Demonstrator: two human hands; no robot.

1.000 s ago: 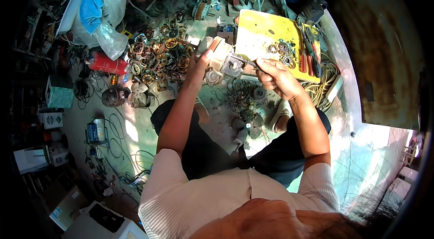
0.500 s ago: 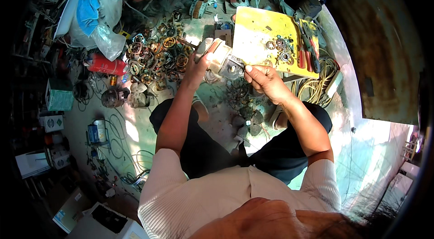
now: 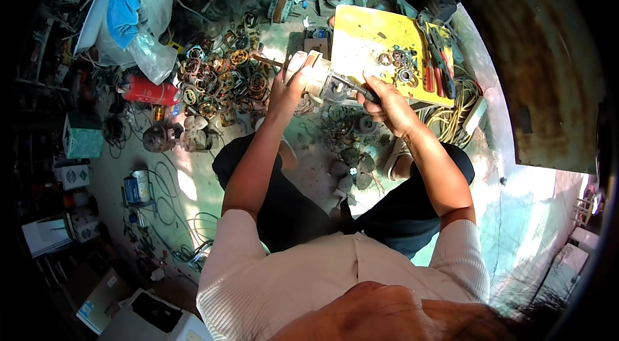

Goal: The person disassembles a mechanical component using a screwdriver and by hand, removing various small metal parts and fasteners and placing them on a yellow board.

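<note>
Left hand (image 3: 289, 87) has its fingers wrapped round the motor (image 3: 319, 78), just beside the yellow board (image 3: 358, 34), apparently bracing it; right hand (image 3: 391, 105) has fingers gripping a dark-handled tool (image 3: 369, 94), its shaft at the motor's end.

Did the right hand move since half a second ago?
Yes. Against the yellow board, the right hand shifted a bit right and up in the picture.

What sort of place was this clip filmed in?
Probably a small motor repair or salvage workshop: a heap of apparent motor stators, red-handled tools on a yellow board, and a motor-like unit in the person's left hand.
</note>
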